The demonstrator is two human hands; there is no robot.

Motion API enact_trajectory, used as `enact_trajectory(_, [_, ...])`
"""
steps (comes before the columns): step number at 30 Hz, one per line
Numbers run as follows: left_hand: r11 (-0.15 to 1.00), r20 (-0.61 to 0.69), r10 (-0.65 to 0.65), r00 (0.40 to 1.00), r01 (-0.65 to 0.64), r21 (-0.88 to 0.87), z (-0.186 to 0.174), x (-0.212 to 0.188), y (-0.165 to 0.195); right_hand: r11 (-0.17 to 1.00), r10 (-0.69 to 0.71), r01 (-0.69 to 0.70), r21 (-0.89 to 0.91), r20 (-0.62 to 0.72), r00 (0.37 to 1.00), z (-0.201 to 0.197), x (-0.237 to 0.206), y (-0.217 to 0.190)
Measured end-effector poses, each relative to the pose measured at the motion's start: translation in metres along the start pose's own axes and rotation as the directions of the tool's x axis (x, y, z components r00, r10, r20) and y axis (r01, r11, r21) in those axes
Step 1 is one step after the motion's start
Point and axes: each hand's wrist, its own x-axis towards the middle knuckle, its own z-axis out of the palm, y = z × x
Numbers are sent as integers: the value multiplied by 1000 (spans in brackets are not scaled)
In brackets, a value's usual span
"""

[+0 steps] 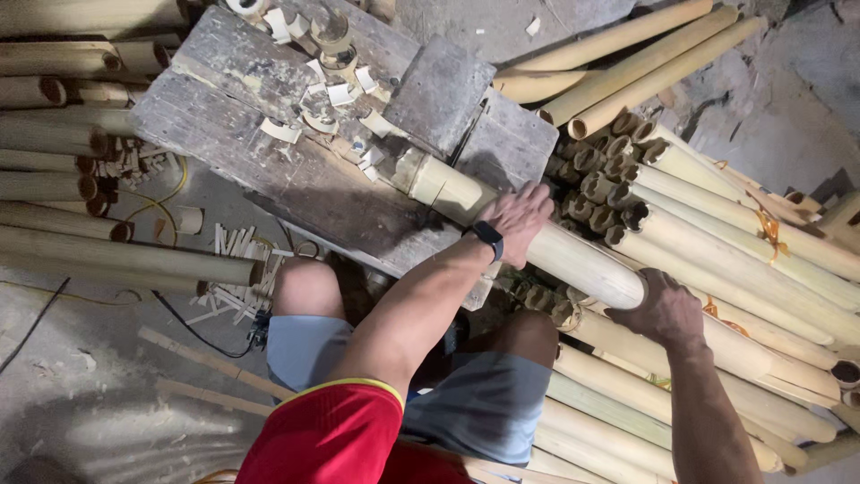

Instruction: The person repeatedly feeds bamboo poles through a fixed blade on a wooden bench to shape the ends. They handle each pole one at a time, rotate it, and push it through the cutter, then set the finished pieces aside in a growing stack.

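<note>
Bamboo pole is lying across the right edge of the wooden block bench, running from about 10 o'clock down toward 4 o'clock, its far end up among the bamboo offcuts. Looks to me like the positioning step: the pole is being lined up on the bench. The next move likely calls for a firm hold so it doesn't roll. Left hand lies flat over the pole's middle, fingers spread and loosely curled, pressing down. Right hand is closed around the near end at 4 o'clock. Stacked bamboo bundles sit at 3 o'clock.
</note>
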Motion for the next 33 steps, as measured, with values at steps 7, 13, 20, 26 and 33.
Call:
enact_trajectory(7, [981, -659, 31, 751, -149, -124, 38, -39, 12, 988, -44, 25, 152, 123, 991, -6, 12, 6])
enact_trajectory(13, [988, -578, -127, 806, 155, -1, 50, -27, 20, 986, -32, 9, 165, 140, 990, -14, 20, 8])
enact_trajectory(20, [990, -25, -128, 991, 126, -68, -9, -1, 11, 982, -28, 0, 191, 148, 989, -28, 21, 7])
enact_trajectory(26, [974, -63, 47, 997, -60, -216, -32, -16, 10, 995, -1, -14, 102, 145, 989, -26, -10, 7])
enact_trajectory(33, [533, -551, -825, 122, -156, -832, 18, -140, 2, 959, -22, 68, 274, -165, 986, 30, -106, 24])
